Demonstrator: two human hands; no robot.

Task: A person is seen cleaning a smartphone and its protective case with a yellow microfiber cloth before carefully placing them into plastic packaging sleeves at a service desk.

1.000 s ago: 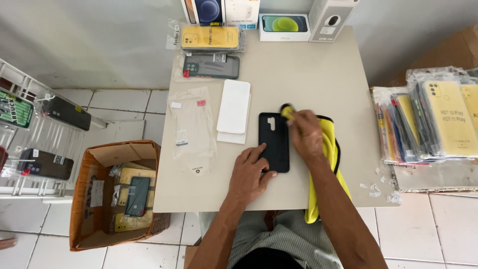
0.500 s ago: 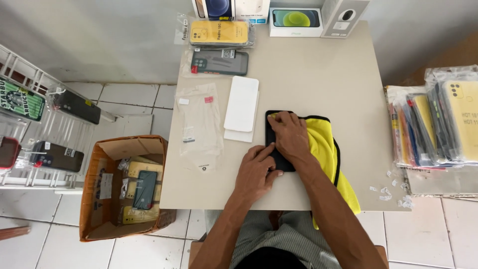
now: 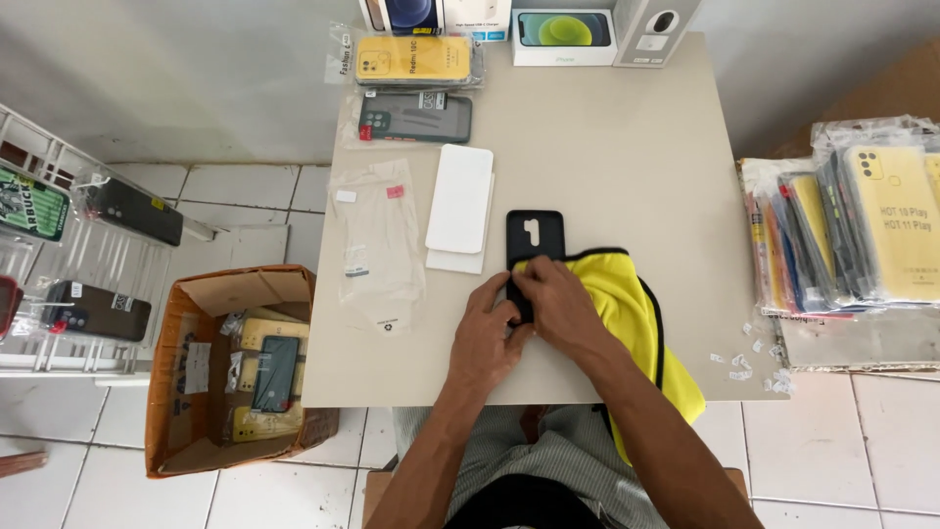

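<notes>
Now both hands curled: left hand (image 3: pixel 490 338) grips black phone (image 3: pixel 534 240), right hand (image 3: pixel 560 304) presses yellow cloth (image 3: pixel 627 304).

right hand (image 3: pixel 560 306) slid down the black phone (image 3: pixel 534 243), left hand (image 3: pixel 490 338) closed in, upper phone uncovered

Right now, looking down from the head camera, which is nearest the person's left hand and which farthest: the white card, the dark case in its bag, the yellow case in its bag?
From the left hand:
1. White card, just above it, mid-table.
2. Dark case, farther up, toward the far edge.
3. Yellow case, farthest, at the far edge.
</notes>
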